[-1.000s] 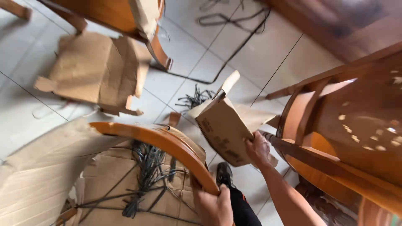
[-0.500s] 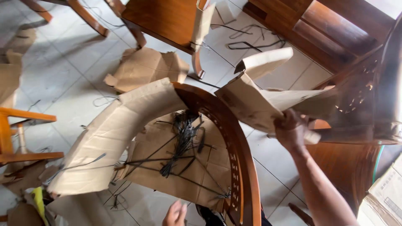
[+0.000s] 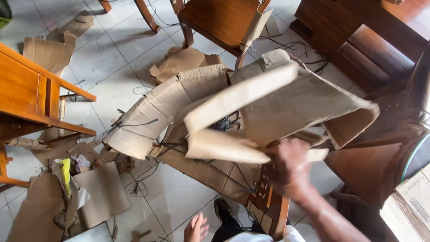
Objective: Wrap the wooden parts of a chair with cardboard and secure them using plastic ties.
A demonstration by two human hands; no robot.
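My right hand (image 3: 290,169) grips a large folded sheet of brown cardboard (image 3: 286,101) and holds it up over a wooden chair lying on the tiled floor. Part of the chair's curved back (image 3: 271,204) shows below my hand; the rest is hidden. More cardboard wrapping (image 3: 154,118) still covers the chair's other end, with black plastic straps (image 3: 224,124) across it. My left hand (image 3: 196,228) is low at the bottom edge, fingers apart, holding nothing.
Torn cardboard pieces (image 3: 181,62) litter the white floor tiles (image 3: 107,85). An orange wooden frame (image 3: 31,96) stands at the left, another chair (image 3: 219,20) at the top, dark wooden furniture (image 3: 371,40) at the right. A cardboard box (image 3: 410,204) sits at the lower right.
My right hand has pulled the cardboard sheet up and toward me, so it now covers most of the chair. My left hand has let go of the chair's curved back.
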